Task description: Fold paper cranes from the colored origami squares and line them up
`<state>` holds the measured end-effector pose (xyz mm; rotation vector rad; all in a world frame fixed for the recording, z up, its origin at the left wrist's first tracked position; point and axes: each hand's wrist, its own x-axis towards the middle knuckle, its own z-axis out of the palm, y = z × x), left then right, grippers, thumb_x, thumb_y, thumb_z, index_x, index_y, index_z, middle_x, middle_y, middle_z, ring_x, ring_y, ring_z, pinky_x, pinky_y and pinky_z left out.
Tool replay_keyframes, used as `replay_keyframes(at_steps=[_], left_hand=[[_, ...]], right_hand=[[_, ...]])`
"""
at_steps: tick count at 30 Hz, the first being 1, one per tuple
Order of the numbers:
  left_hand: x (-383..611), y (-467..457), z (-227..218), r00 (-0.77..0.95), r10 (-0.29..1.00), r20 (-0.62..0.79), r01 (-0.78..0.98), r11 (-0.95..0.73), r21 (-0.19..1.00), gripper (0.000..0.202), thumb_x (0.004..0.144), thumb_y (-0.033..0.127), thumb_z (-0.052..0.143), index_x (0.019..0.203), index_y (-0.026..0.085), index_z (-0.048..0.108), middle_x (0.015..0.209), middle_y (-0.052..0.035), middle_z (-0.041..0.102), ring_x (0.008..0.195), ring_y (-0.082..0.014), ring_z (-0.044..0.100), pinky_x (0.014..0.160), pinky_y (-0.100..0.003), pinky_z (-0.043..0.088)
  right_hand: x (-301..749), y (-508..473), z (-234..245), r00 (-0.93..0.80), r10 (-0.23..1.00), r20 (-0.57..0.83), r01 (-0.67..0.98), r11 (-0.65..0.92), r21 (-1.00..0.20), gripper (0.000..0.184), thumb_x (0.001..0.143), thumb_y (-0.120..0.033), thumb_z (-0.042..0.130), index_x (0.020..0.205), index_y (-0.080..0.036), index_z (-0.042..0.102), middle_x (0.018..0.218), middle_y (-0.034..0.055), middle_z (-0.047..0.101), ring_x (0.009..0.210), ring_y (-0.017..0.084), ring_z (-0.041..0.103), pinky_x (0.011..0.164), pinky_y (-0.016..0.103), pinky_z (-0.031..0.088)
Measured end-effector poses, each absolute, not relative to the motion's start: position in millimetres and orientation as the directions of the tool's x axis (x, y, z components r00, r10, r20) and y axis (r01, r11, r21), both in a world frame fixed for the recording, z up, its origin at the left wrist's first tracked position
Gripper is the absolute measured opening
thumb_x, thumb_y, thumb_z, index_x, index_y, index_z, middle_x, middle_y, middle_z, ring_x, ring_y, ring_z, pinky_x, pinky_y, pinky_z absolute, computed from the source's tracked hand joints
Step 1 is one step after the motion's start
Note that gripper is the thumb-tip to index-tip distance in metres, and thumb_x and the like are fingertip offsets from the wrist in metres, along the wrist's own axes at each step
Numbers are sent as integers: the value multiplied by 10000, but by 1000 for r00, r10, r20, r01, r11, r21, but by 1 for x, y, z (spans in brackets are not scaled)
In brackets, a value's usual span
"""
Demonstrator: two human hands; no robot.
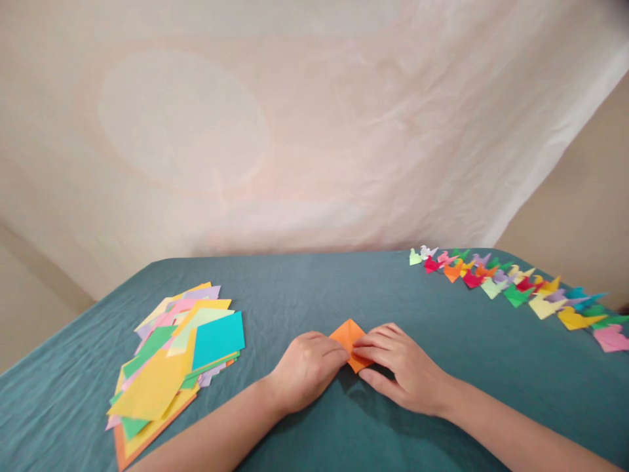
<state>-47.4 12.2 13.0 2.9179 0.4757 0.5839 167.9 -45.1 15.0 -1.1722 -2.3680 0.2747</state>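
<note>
A small folded orange paper (pixel 346 335) lies on the teal tablecloth (pixel 304 288) in front of me. My left hand (pixel 307 370) is curled, its fingertips pressing the paper's left edge. My right hand (pixel 400 367) rests on the paper's right side, fingers together and bent over it, covering part of the fold. Only the paper's upper point and a lower corner show between the two hands.
A loose pile of coloured square sheets (pixel 171 357) sits at my left, a turquoise one on top. Several folded paper figures in many colours (pixel 515 285) lie in a row at the right, running to the table's edge. A pale cloth backdrop (pixel 295 131) hangs behind.
</note>
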Motion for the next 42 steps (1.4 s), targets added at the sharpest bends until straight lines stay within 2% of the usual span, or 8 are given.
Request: replay_keyframes(at_steps=[6,14,20,23,27,31,36,42], left_hand=[[-48,11,7,791,488,370,379,-865,330,227,920,221,396,1012,207,604,872,-22,674,795,-142,625,737,-261,456],[-42,14,2,621,740,260,435,-601,670,268,867,266,486,1109,195,577,806,-1,679,684,-118,616,680,-224,487],[-40,18,-2,574,780,249,418,-541,730,285,856,221,490,1132,172,537,776,3,655,656,-108,596,651,-223,493],[-42,17,0,580,754,308,413,-598,687,309,854,204,494,1161,172,500,912,-33,640,774,-124,610,687,-236,509],[-43,6,12,678,611,409,444,-783,436,335,854,219,500,1188,195,487,1194,-87,532,1108,-195,503,941,-371,427],[-40,-10,22,814,501,293,441,-862,250,574,861,327,505,1365,178,275,1387,-114,366,1291,-230,309,1032,-430,323],[-40,-19,21,876,461,142,437,-883,169,699,878,498,401,1418,149,128,1469,-109,177,1353,-230,139,1079,-415,227],[-42,-17,18,880,466,86,449,-878,164,676,895,539,303,1418,145,133,1471,-110,159,1355,-234,126,1082,-422,198]], right_hand=[[168,-42,10,-449,829,334,694,559,-454,225,904,-287,434,925,-221,648,891,48,667,837,181,572,795,349,383],[167,-36,4,-288,922,258,628,385,-676,262,897,-277,427,710,-186,587,810,37,608,740,150,555,693,277,419],[168,-27,1,-201,958,207,587,287,-758,277,874,-302,461,651,-173,564,855,36,587,697,130,547,648,254,419],[168,-24,-1,-193,957,215,582,288,-760,298,877,-316,456,636,-170,556,831,35,587,670,126,535,615,249,408],[167,-22,-3,-192,954,229,584,299,-755,292,879,-329,458,660,-171,569,783,29,591,666,132,537,601,245,407],[167,-19,-7,-178,949,258,595,313,-740,264,878,-309,461,687,-173,581,754,26,590,684,139,541,630,250,419],[167,-18,-11,-141,947,289,615,313,-724,239,864,-283,475,666,-174,552,756,22,580,673,131,534,633,247,419],[167,-19,-12,-116,953,280,608,291,-739,161,856,-273,479,774,-177,578,800,25,569,661,125,528,603,242,427]])
